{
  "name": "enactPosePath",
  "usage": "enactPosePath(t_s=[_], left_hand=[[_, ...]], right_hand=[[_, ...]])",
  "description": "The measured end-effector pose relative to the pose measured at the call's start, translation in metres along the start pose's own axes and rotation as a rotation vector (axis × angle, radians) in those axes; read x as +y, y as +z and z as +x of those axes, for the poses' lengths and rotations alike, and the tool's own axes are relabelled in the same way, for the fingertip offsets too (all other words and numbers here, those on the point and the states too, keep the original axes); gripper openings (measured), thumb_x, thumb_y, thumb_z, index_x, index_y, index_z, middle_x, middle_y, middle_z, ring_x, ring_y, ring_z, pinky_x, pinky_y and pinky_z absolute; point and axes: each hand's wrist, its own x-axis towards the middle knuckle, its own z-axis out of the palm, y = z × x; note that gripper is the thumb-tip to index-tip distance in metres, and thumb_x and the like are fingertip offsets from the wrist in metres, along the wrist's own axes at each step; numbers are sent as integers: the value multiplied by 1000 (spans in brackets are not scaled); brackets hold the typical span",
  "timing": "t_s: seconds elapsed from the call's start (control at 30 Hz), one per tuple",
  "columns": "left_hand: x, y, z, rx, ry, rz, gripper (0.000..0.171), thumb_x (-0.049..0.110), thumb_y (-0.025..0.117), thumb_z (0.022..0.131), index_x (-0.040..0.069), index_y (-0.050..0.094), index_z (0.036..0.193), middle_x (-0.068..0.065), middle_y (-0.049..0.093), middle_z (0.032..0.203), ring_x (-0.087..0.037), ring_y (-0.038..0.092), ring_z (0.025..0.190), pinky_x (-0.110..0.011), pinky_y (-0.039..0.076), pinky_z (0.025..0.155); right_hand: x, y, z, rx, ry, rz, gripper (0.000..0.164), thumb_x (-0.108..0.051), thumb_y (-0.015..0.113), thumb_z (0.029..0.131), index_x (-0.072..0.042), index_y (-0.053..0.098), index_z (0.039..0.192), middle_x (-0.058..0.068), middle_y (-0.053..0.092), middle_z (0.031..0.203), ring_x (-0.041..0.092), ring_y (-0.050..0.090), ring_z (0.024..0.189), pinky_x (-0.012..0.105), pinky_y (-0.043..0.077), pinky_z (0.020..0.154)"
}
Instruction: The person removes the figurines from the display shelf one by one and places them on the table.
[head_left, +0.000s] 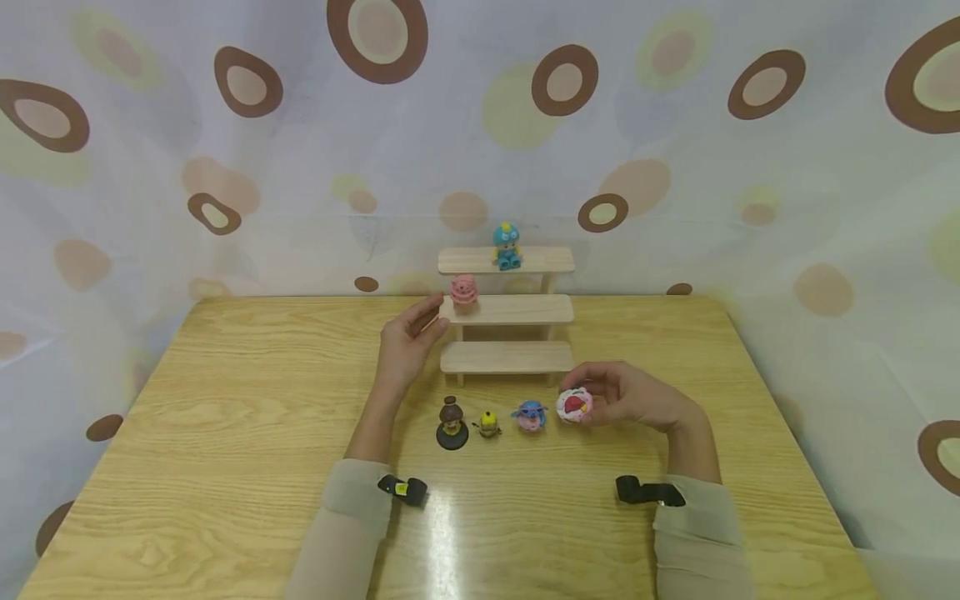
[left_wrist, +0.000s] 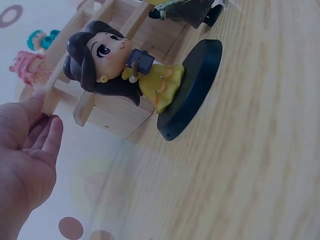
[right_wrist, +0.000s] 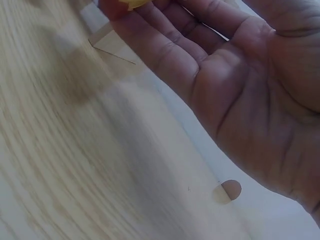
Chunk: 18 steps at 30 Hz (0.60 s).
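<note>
Rn the R hand (head_left: 633, 398) has a round pink-and-white toy w/ red patch (head_left: 573, 405) pinched near the front-right corner of the tiered pale-wood shelf (head_left: 517, 357), L hand (head_left: 406, 346) relaxed at its left edge, & imo a careless sideways nudge could tip the adjacent blue-and-pink figurine (head_left: 531, 416).

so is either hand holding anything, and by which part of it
The right hand holds the pink and white toy by its right side. The left hand is at the left end of the middle shelf; whether it grips there is unclear.
</note>
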Motion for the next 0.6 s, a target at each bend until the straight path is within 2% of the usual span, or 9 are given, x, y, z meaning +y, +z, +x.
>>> enactPosePath(t_s=[0.2, 0.43, 0.6], left_hand=[[0, 0, 0, -5, 11, 16, 45, 10, 75, 101, 2, 63, 144, -13, 60, 151, -27, 55, 143, -25, 55, 107], [0, -4, 0, 1, 8, 46, 46, 15, 75, 100, 5, 64, 144, -12, 60, 151, -26, 55, 143, -26, 54, 108], [-1, -6, 0, 8, -2, 43, 45, 14, 75, 100, 6, 65, 143, -11, 60, 151, -26, 55, 142, -26, 54, 109]], right_hand=[[6, -2, -4, -59, 28, 30, 41, 10, 73, 92, 8, 59, 130, 21, 60, 130, 16, 67, 103, 25, 63, 84], [12, -1, -3, -103, 49, 36, 42, 9, 73, 92, 9, 57, 132, 20, 63, 128, 15, 68, 102, 27, 63, 86], [16, -1, -2, -90, 81, 53, 44, 9, 74, 92, 9, 57, 132, 19, 65, 126, 15, 68, 100, 27, 64, 85]])
